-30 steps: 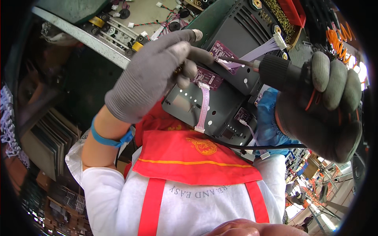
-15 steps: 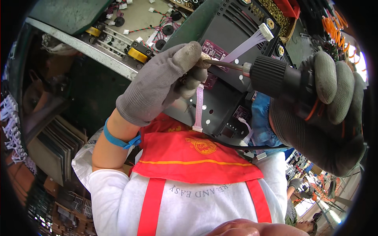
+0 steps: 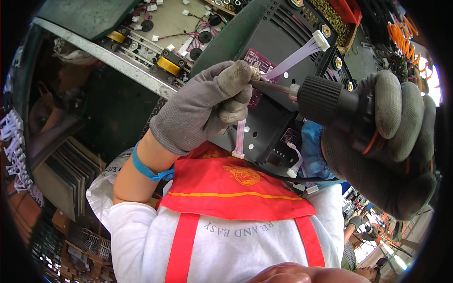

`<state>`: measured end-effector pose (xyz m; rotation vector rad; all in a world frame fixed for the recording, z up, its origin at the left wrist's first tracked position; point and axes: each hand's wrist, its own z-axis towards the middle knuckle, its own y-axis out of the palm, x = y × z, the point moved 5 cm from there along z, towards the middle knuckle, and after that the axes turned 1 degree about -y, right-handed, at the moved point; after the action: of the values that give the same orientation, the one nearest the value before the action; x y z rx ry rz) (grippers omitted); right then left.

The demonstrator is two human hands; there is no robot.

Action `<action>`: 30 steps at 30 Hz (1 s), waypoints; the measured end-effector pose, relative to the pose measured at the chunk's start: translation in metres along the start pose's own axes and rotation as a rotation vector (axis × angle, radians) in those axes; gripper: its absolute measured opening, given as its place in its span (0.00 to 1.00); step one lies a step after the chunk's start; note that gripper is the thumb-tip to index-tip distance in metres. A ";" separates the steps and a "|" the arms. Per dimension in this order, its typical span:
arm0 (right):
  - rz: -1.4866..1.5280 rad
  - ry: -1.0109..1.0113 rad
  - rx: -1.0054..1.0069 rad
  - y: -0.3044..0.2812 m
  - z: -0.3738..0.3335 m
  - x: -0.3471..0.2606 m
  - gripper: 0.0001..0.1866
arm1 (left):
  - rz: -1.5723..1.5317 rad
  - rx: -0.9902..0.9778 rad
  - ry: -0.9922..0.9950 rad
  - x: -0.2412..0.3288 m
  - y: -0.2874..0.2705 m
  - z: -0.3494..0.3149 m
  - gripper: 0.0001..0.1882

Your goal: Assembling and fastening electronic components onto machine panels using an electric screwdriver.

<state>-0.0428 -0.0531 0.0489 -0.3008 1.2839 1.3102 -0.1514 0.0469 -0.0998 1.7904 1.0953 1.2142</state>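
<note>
My right hand (image 3: pixel 401 127), in a dark grey glove, wraps around a black electric screwdriver (image 3: pixel 323 100) at the right. Its long bit (image 3: pixel 271 87) points left, with the tip at the fingers of my left hand (image 3: pixel 207 101). That hand, in a lighter grey glove, is closed in a pinch on small brass-coloured metal pieces (image 3: pixel 255 72), too small to make out fully. Beneath both hands lies a black metal panel (image 3: pixel 283 45) carrying a purple circuit board (image 3: pixel 257 59). A white ribbon cable (image 3: pixel 297 57) and a pinkish one (image 3: pixel 239 137) run across the panel.
Yellow-and-black blocks (image 3: pixel 168 66) sit on a metal rail at upper left, near loose wires and black discs. A bin of small brass parts (image 3: pixel 330 16) stands beyond the panel next to a red bin (image 3: pixel 346 10). Orange coiled hoses (image 3: pixel 401 35) hang at upper right.
My left hand has shifted slightly right and down, its fingers still pinched. The screwdriver in my right hand has dropped slightly, its bit staying at the left fingers.
</note>
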 end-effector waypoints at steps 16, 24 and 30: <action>-0.084 0.055 -0.014 0.004 -0.010 -0.006 0.14 | 0.356 0.148 -0.002 0.025 -0.003 -0.023 0.33; -0.131 0.056 0.004 -0.003 -0.014 -0.012 0.14 | 1.724 0.159 0.523 0.021 0.002 -0.027 0.23; -0.184 0.057 0.033 -0.012 -0.025 -0.020 0.14 | 2.218 0.097 0.862 0.003 0.018 -0.012 0.21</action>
<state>-0.0411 -0.0877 0.0508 -0.4254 1.2920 1.1309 -0.1579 0.0435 -0.0793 2.1654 -1.3852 3.1443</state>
